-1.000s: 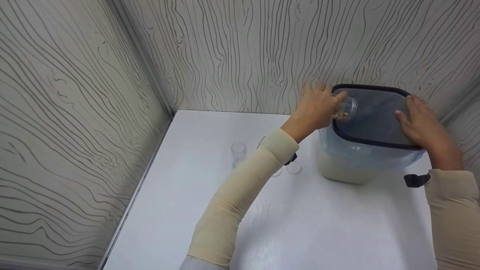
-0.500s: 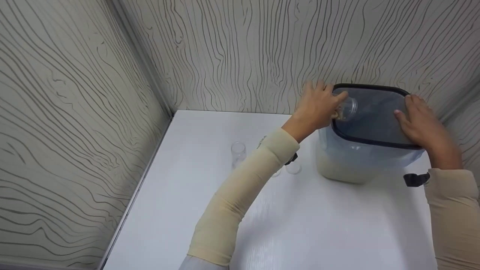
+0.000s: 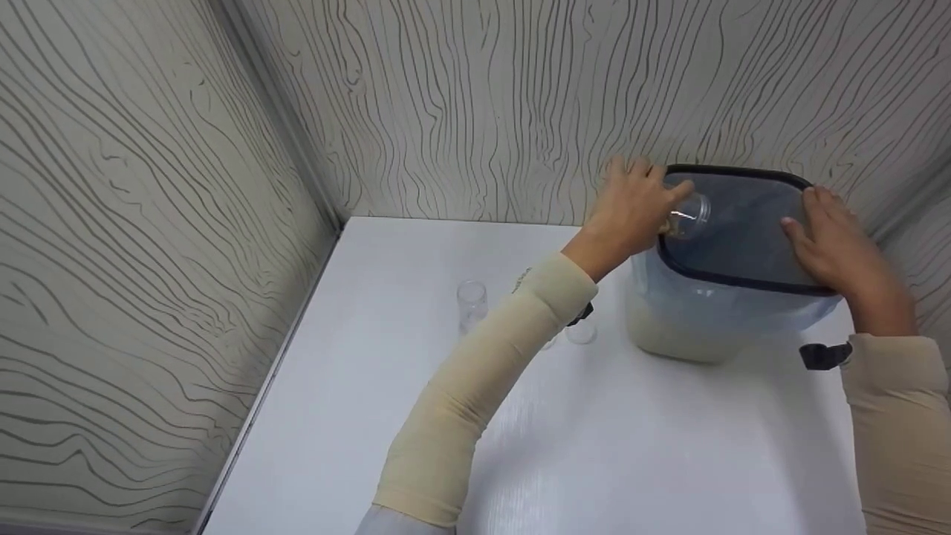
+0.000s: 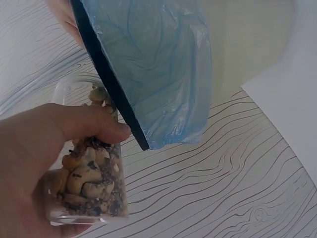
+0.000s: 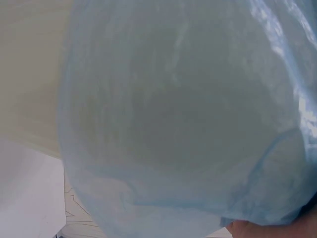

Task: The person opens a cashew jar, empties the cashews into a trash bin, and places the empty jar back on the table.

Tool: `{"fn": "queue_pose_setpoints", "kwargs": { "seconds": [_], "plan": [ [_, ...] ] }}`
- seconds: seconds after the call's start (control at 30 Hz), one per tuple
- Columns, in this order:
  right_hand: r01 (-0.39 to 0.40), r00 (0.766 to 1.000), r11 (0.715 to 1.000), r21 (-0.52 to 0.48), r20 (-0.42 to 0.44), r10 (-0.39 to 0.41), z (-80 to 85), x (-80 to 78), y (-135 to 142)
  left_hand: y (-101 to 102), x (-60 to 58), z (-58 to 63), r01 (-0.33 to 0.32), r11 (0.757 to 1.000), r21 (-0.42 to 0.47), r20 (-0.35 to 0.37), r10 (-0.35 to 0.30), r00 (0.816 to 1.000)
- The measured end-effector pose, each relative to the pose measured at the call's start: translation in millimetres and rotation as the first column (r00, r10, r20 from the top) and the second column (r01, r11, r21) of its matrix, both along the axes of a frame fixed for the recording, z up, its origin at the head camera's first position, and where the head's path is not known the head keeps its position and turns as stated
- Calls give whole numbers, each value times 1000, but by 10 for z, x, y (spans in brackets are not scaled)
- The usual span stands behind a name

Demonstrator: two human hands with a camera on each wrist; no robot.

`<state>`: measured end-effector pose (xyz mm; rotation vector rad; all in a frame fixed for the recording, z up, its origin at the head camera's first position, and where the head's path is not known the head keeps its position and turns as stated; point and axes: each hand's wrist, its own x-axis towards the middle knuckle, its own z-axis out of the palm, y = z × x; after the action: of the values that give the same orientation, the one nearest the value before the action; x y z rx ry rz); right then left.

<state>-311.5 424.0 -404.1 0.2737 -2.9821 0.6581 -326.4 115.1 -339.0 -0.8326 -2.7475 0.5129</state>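
My left hand [image 3: 631, 204] grips a clear plastic jar [image 3: 691, 215], tilted with its mouth over the left rim of a bin. In the left wrist view, cashew-like nuts [image 4: 86, 176] and dark bits lie in the jar's lower part, and the thumb crosses its side. The trash bin [image 3: 669, 334] is pale, lined with a translucent blue bag [image 4: 163, 74] and topped by a black rim [image 3: 743, 282]. At its right side, my right hand [image 3: 839, 241] holds the rim, thumb over the opening. A finger [image 5: 277, 230] shows beside the bag in the right wrist view.
A clear cylindrical jar [image 3: 472, 297] stands on the white table [image 3: 356, 371], left of my left forearm. A round clear lid [image 3: 581, 331] lies between that forearm and the bin; another is partly hidden by the sleeve. Patterned walls [image 3: 475, 111] border the table behind and left.
My left hand has shifted slightly up and right with the jar, and the nuts look less visible in it from the head view. The right hand stays on the rim.
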Motion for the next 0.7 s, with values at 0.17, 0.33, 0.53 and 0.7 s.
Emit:
{"fn": "queue_pose_setpoints", "kwargs": {
  "seconds": [0.17,0.33,0.53,0.7],
  "plan": [
    [6,1000,1000,3,12,-6,10,-5,5,8,2,4,6,1000,14,-7,-6,1000],
    [-2,1000,1000,4,19,2,23,-16,8,4,5,9,22,1000,16,-12,-22,1000],
    [9,999,1000,7,31,-9,33,-7,2,-7,7,27,31,999,8,-15,-31,999],
    [14,999,1000,13,31,-14,35,6,-8,-23,-1,14,39,999,24,-33,-38,999]
  ]
}}
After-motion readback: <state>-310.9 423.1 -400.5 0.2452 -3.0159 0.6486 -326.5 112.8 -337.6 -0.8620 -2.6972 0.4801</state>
